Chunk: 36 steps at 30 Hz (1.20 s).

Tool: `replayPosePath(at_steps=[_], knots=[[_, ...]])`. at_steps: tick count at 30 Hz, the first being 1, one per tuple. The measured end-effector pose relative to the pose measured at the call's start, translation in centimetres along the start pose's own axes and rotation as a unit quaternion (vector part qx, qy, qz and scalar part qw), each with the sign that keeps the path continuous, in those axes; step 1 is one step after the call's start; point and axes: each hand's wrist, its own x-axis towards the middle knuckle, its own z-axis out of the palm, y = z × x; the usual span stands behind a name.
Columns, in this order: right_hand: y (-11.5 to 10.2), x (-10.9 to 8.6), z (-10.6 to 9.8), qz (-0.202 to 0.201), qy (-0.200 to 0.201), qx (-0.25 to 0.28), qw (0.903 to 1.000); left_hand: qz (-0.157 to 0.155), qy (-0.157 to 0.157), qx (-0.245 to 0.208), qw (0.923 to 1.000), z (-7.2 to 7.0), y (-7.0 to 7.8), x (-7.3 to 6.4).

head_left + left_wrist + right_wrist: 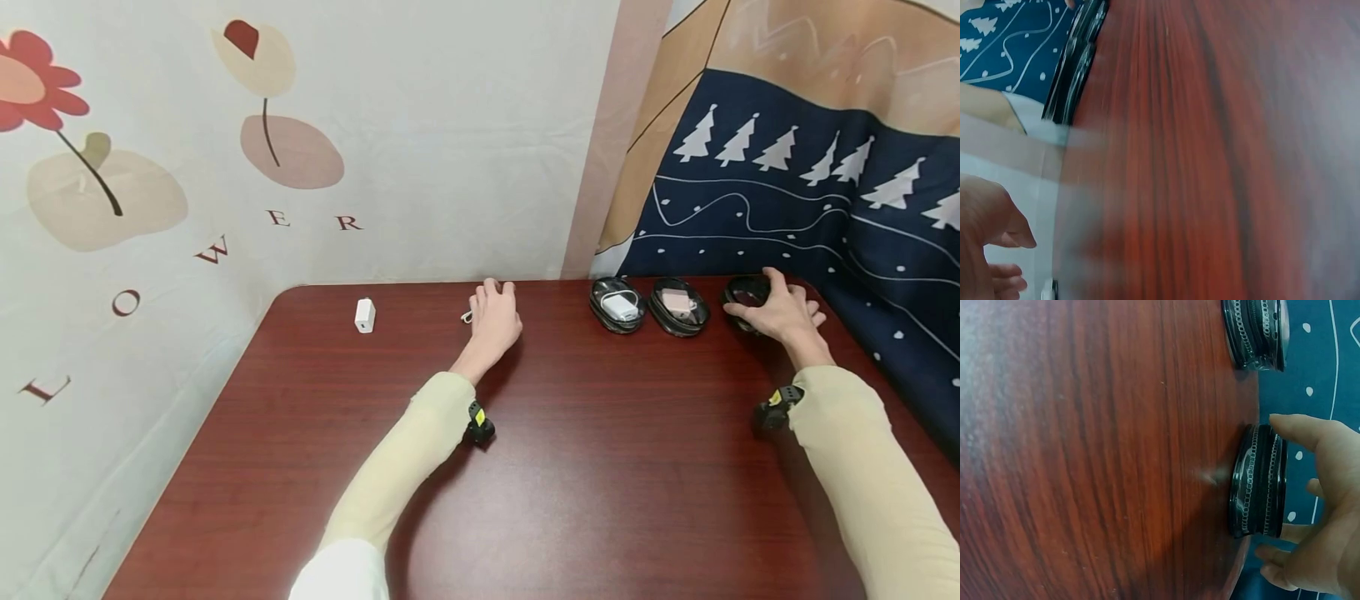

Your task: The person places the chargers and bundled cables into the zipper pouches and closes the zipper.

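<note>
In the head view my left hand is near the table's back edge, palm down over a small white cable that shows beside its fingers. What lies under the palm is hidden. The left wrist view shows the thumb and fingers of this hand apart, a bit of something white below them. At the back right, my right hand spans a round black zip case. Its thumb and fingers are spread at opposite ends of that case, which stands at the table edge.
Two more round black cases with clear tops stand left of the right hand, one with a white item inside, one with a pinkish charger. A white charger block stands at the back left of the wooden table. Patterned cloth hangs behind.
</note>
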Motion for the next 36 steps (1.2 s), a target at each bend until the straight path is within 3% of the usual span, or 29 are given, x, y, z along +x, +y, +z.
replayPosePath(at_steps=[9, 16, 27, 36], knots=[[0.2, -0.3, -0.3, 0.023, -0.015, -0.002, 0.9996, -0.051, -0.055, 0.026, 0.9968, -0.4, -2.7, -0.1], [0.2, -0.3, -0.1, 0.014, -0.015, -0.030, 0.9993, -0.052, -0.048, 0.024, 0.9972, -0.6, -3.9, -0.1], [-0.1, -0.4, -0.6, 0.055, -0.052, -0.023, 0.9969, -0.044, -0.052, 0.023, 0.9974, -1.1, -4.6, -0.1], [0.3, -0.8, -0.6, 0.064, -0.036, 0.028, 0.9969, -0.060, -0.063, -0.039, 0.9954, -1.6, -5.2, -0.6]])
